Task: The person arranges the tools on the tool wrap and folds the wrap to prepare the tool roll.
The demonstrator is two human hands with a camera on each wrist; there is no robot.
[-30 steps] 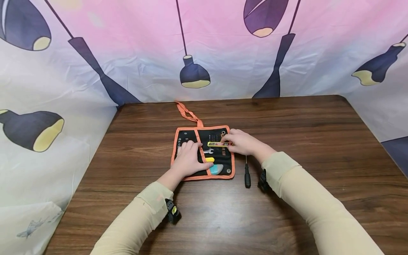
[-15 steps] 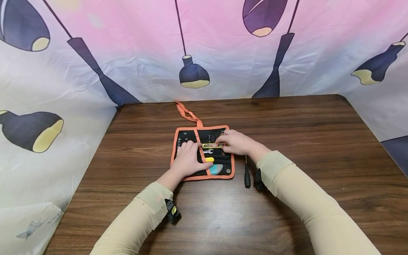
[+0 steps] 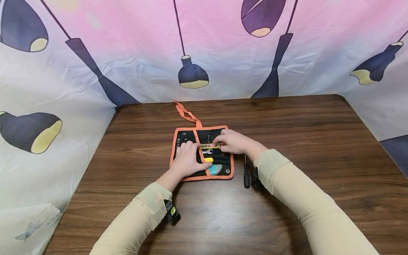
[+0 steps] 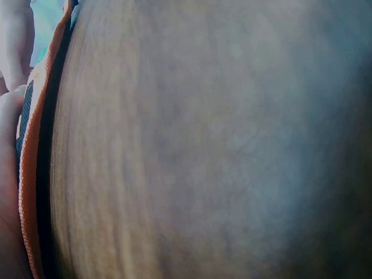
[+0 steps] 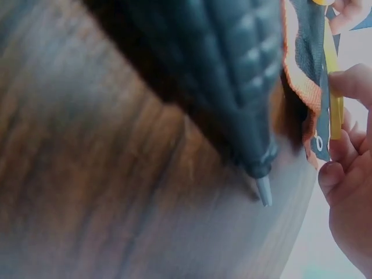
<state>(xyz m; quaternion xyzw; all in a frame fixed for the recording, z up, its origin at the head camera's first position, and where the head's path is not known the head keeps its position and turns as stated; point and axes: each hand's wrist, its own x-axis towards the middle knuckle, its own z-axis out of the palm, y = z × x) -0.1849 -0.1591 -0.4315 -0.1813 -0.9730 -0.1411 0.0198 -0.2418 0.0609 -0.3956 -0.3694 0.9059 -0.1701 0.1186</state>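
A black tool pouch (image 3: 227, 161) with orange trim lies spread on the table. My left hand (image 3: 188, 159) rests on its left part, thumb and fingers spread along the orange pocket strip. Between thumb and fingers, my right hand (image 3: 236, 141) pinches a slim yellow stick with a printed label (image 3: 211, 146). The stick lies level across the pouch, its left end right at the pocket strip by my left fingertips. Below it, a wrench (image 3: 208, 151), a yellow-ended tool (image 3: 208, 160) and a teal-and-grey tool (image 3: 215, 169) poke out of the pockets.
A screwdriver with a black handle (image 3: 247, 177) lies on the wooden table (image 3: 287, 120) just right of the pouch, beneath my right wrist. An orange strap (image 3: 187, 114) trails from the pouch's far edge. A printed cloth (image 3: 153, 74) hangs behind the table.
My right hand has moved left with the yellow stick, bringing its left end to the pocket strip. My left hand has stayed in place on the pouch.
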